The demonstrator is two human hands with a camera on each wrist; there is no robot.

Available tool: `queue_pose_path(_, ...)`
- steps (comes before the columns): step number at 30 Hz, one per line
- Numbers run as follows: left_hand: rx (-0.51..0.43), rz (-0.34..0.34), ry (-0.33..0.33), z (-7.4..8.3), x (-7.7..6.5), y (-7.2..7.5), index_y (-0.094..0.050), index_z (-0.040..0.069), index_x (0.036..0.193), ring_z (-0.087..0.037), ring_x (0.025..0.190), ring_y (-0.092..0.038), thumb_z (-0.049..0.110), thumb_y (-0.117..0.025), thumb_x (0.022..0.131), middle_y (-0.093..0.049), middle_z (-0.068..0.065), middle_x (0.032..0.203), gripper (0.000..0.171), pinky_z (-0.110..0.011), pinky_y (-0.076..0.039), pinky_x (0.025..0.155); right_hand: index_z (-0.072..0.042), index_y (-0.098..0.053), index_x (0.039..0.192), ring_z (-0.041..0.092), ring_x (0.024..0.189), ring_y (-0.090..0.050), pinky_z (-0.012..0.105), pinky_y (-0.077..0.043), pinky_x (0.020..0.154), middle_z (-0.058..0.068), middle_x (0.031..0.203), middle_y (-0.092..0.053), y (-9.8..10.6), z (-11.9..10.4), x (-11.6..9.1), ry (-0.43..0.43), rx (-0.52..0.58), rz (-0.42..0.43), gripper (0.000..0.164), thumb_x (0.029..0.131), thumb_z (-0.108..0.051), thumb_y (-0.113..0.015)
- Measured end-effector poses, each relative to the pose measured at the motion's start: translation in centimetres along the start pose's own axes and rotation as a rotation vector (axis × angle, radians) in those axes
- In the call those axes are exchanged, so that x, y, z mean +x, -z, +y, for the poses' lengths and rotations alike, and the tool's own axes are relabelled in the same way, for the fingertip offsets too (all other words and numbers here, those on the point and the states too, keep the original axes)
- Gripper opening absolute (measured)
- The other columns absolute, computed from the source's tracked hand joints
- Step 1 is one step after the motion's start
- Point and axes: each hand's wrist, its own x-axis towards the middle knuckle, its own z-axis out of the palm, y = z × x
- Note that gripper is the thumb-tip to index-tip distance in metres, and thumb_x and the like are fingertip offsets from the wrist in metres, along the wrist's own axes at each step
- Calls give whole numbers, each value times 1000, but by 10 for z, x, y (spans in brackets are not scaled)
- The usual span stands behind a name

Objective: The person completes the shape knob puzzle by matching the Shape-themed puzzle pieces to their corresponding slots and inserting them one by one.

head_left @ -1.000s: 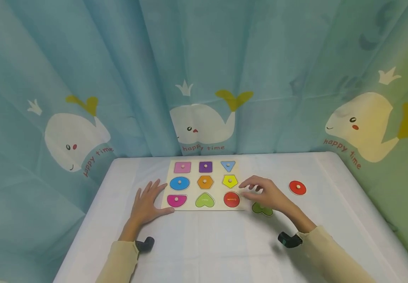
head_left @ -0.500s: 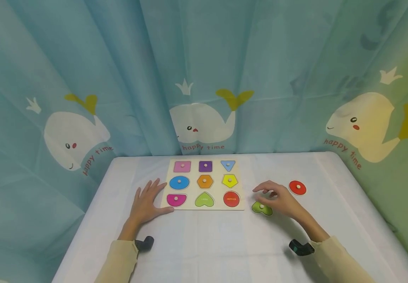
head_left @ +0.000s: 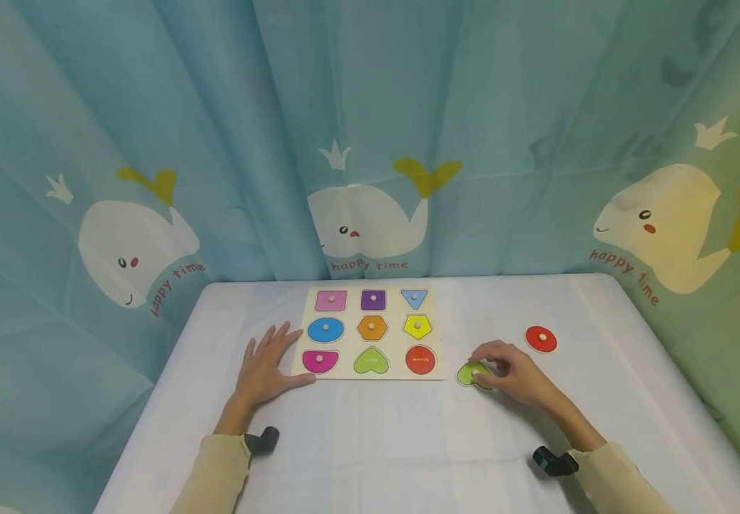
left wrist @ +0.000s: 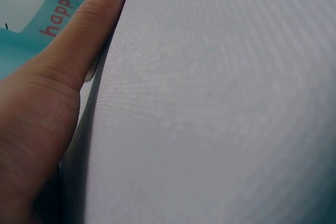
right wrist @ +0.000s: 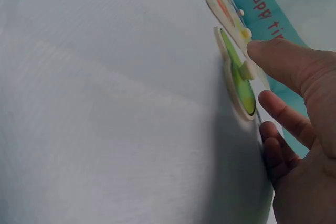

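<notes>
My left hand [head_left: 268, 368] rests at the left edge of a cream shape-puzzle board [head_left: 396, 343], fingers spread, thumb at its front corner; the left wrist view shows the thumb [left wrist: 79, 35]. My right hand [head_left: 514, 371] is over a green heart piece [head_left: 469, 373] with a small knob [right wrist: 247, 70]. Thumb and a finger stand on either side of that knob, and the right wrist view shows a gap between them and it. The heart lies on the table, right of the board. Part of it is hidden by the hand in the head view.
A red round knobbed piece [head_left: 541, 339] lies behind and right of the right hand. On the board, the heart spot [head_left: 372, 361] and red circle spot [head_left: 420, 360] show printed words and no knobs; several other shapes bear knobs. A whale-print curtain [head_left: 370, 143] hangs behind the table.
My right hand has moved right and toward me, from the board's right edge to the green heart piece, its thumb and finger coming down around the knob. The left hand stays put.
</notes>
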Motion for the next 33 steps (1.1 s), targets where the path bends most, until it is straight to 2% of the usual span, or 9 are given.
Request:
queue_pose_path(5, 2, 0, 0, 2, 0, 1, -46, 18, 155, -41, 155, -17, 62, -83, 72, -31, -14, 166, 100, -72, -6, 119, -29, -78, 106, 24, 117, -59, 35, -54, 95, -5, 120, -67, -2, 5, -2, -15, -50, 0, 26, 85, -18, -86)
queue_pose_path(11, -3, 3, -1, 3, 1, 3, -47, 17, 155, -42, 155, -18, 61, -83, 72, -32, -15, 166, 100, -72, -5, 119, -27, -79, 105, 27, 119, -57, 42, -54, 97, -1, 122, -67, -3, 6, -3, -37, -86, 4, 25, 84, -16, -86)
queue_pose_path(20, 6, 10, -8, 2, 1, 1, -47, 19, 154, -41, 154, -19, 62, -83, 72, -32, -14, 166, 100, -73, -6, 119, -27, -80, 101, 28, 119, -57, 46, -53, 98, -1, 120, -67, -5, 4, -2, -48, -70, 27, 21, 85, -14, -85)
queue_pose_path(28, 3, 7, 1, 2, 0, 1, -47, 19, 155, -41, 155, -17, 62, -83, 72, -31, -14, 166, 100, -72, -5, 119, -28, -80, 100, 26, 118, -56, 43, -53, 98, -3, 120, -67, -6, 6, -2, -57, -64, 19, 20, 86, -14, -84)
queue_pose_path(33, -3, 20, -11, 0, 0, 0, -47, 19, 154, -41, 154, -18, 63, -83, 71, -32, -14, 166, 100, -73, -5, 119, -28, -80, 99, 26, 119, -56, 48, -53, 99, -3, 119, -67, -6, 6, -2, -74, -60, 18, 20, 85, -14, -84)
